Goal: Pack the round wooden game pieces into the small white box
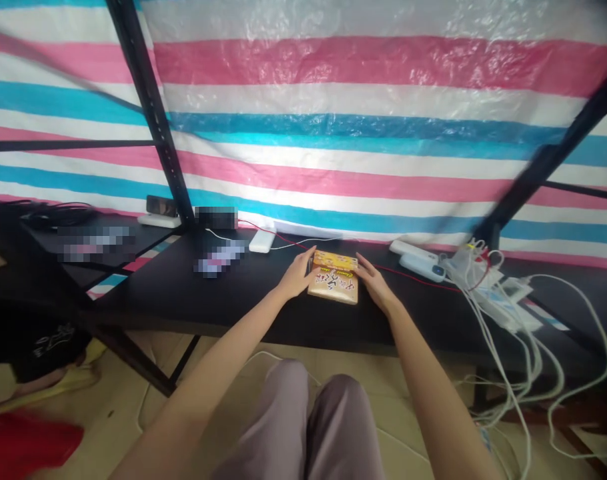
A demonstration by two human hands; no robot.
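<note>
A small tan and yellow printed box (333, 285) with dark characters on its face is between my two hands, at the front of the black desk (263, 313). My left hand (298, 275) grips its left edge, with the fingers toward the far corner and the thumb near the face. At the right edge, my right hand (375, 283) holds the box with its fingers along the far right corner. The underside of the box is hidden, so I cannot tell if it touches the desk.
A white power strip (262, 237) and a blurred-out item (218, 259) lie left on the desk. To the right are a white device (422, 265) and tangled white cables (523, 347). A red wire runs behind the box. Black posts (156, 113) and a striped sheet (333, 147) stand behind.
</note>
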